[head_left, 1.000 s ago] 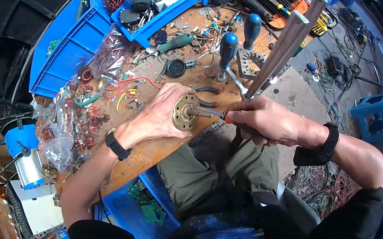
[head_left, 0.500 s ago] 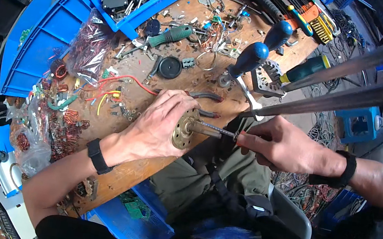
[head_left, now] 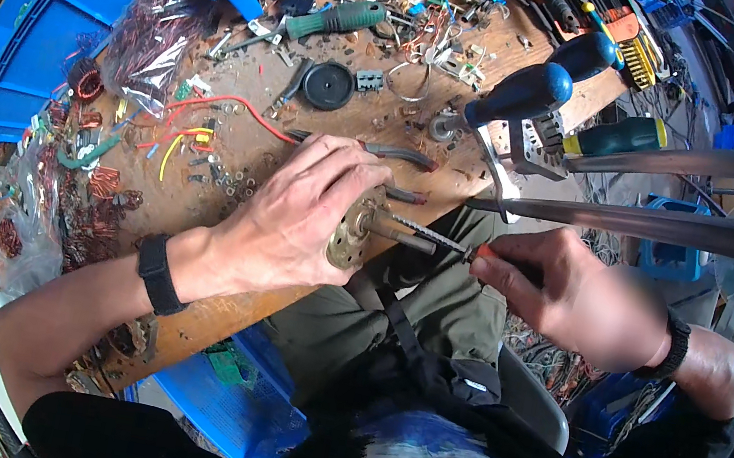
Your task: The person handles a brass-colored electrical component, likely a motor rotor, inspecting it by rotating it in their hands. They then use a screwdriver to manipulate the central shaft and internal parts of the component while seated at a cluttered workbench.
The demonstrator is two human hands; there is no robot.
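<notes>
My left hand grips a round, brass-coloured metal flange near the bench's front edge. Holes ring its face, and a stout metal shaft sticks out from it to the right. Beside that shaft runs a thin, ridged metal rod, its left end at the flange and its right end by my right fingers. My right hand is closed in a pinch round a small thing with an orange-red end. Most of that thing is hidden by the fingers, so its kind is unclear.
On the wooden bench lie a green-handled screwdriver, a black round cap and a red wire. Blue-handled levers and long metal bars stand at right. Blue bins hold the left side.
My right hand has moved slightly right and down, drawing away from the flange. The flange has shifted a little left in the picture. The whole view has also shifted.
</notes>
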